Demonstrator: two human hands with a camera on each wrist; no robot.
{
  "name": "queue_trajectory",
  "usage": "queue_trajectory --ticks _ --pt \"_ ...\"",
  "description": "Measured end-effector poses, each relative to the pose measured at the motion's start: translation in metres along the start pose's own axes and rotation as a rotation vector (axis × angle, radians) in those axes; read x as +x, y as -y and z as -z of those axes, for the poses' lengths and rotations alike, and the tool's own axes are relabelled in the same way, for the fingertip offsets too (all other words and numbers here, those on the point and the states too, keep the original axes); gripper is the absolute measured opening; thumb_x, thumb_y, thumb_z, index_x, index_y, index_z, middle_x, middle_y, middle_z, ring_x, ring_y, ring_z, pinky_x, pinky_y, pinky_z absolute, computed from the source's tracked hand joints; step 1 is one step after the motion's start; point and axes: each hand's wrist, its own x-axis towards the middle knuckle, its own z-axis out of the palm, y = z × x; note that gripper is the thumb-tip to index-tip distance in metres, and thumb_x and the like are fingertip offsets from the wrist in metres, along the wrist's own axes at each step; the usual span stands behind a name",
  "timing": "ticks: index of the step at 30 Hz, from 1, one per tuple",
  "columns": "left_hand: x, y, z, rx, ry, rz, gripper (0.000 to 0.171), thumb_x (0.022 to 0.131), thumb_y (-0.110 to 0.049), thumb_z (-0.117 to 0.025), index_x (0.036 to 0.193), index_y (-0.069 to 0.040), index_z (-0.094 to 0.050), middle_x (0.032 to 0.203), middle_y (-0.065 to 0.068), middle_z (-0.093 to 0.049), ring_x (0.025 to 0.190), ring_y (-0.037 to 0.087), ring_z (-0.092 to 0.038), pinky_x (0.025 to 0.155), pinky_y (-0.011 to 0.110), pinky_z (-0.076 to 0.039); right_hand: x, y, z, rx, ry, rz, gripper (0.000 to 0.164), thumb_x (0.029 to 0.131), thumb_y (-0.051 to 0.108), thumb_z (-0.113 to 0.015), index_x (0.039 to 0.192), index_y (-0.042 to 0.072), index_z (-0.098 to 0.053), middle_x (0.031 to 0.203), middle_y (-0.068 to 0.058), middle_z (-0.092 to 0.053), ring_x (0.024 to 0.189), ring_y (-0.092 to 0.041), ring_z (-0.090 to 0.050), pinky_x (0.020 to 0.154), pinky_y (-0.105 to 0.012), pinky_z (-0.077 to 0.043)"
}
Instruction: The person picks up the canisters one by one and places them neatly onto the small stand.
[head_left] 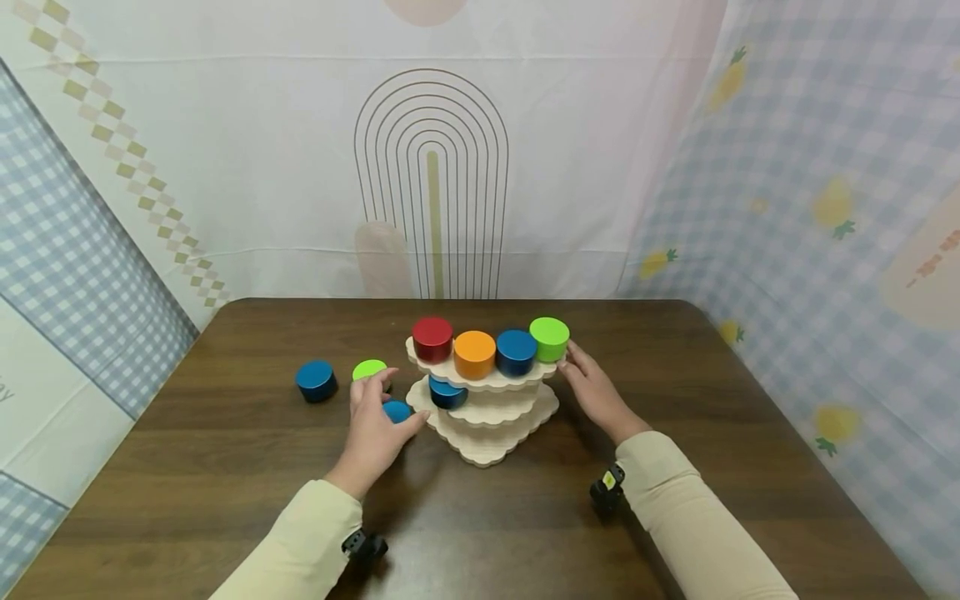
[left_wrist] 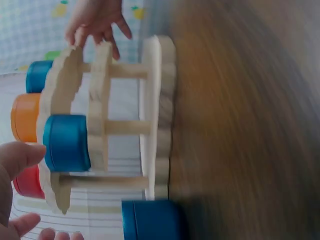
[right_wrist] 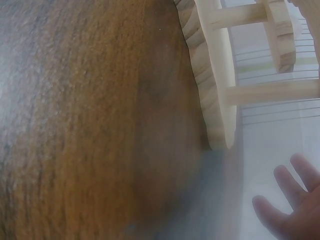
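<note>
A pale wooden three-tier stand [head_left: 487, 450] with scalloped edges stands on the table. Red [head_left: 432, 340], orange [head_left: 474, 355], blue [head_left: 516, 353] and green [head_left: 550, 338] cylinders sit along its top tier; another blue cylinder [left_wrist: 67, 142] is on the middle tier. My left hand [head_left: 375, 429], thumb and fingers spread, hovers beside the stand's left side over a blue cylinder [left_wrist: 150, 220] on the table, gripping nothing. At the right end of the top tier, my right hand [head_left: 596, 392] has its fingertips right at the edge, next to the green cylinder, with fingers apart.
One more blue cylinder [head_left: 316, 382] lies at the left on the brown wooden table [head_left: 525, 533]. A green cylinder [head_left: 369, 367] is partly hidden behind my left fingers. Patterned cloth [head_left: 570, 167] hangs behind the table and along both sides.
</note>
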Motion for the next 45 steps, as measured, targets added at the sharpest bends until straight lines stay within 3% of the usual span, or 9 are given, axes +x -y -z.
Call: queue_trajectory --ticks 6,18,26,36,45 --pt "0.001 0.008 0.009 0.128 0.052 -0.04 0.075 0.079 -0.019 -0.079 0.142 -0.004 -0.04 0.136 0.02 -0.03 0.128 0.038 -0.026 0.102 0.055 -0.038 0.001 0.0 0.0 -0.004 -0.003 0.001 0.061 0.103 0.038 -0.034 0.155 0.01 -0.017 0.158 -0.017 -0.02 0.142 -0.037 -0.025 0.112 -0.057 -0.021" --pt "0.005 0.028 0.018 0.3 0.113 -0.115 0.076 0.078 -0.025 -0.081 0.139 0.0 -0.042 0.13 0.021 -0.036 0.122 0.038 -0.03 0.098 0.056 -0.038 0.001 0.001 0.001 -0.007 0.007 0.011 0.06 0.104 0.035 -0.033 0.155 0.008 -0.016 0.157 -0.019 -0.021 0.142 -0.038 -0.025 0.113 -0.056 -0.02" --pt "0.007 0.036 0.019 0.412 0.156 -0.096 0.082 0.076 -0.03 -0.082 0.142 -0.003 -0.041 0.133 0.023 -0.037 0.118 0.039 -0.036 0.092 0.056 -0.044 0.001 0.0 0.0 -0.012 0.008 -0.006 0.061 0.103 0.038 -0.033 0.155 0.01 -0.016 0.158 -0.017 -0.02 0.142 -0.036 -0.024 0.113 -0.056 -0.02" --pt "0.012 0.045 0.02 0.401 0.225 0.002 0.085 0.076 -0.031 -0.082 0.143 -0.003 -0.039 0.133 0.025 -0.039 0.119 0.042 -0.041 0.095 0.059 -0.042 0.002 0.0 0.0 -0.006 0.008 -0.002 0.061 0.104 0.037 -0.033 0.155 0.009 -0.016 0.158 -0.017 -0.02 0.142 -0.036 -0.025 0.113 -0.055 -0.021" --pt "0.016 0.05 0.019 0.333 0.254 0.03 0.084 0.074 -0.024 -0.084 0.14 0.003 -0.04 0.125 0.027 -0.043 0.114 0.041 -0.048 0.096 0.057 -0.042 0.001 0.0 -0.001 0.007 0.006 -0.002 0.061 0.103 0.037 -0.034 0.155 0.01 -0.017 0.158 -0.015 -0.02 0.143 -0.035 -0.023 0.113 -0.055 -0.02"
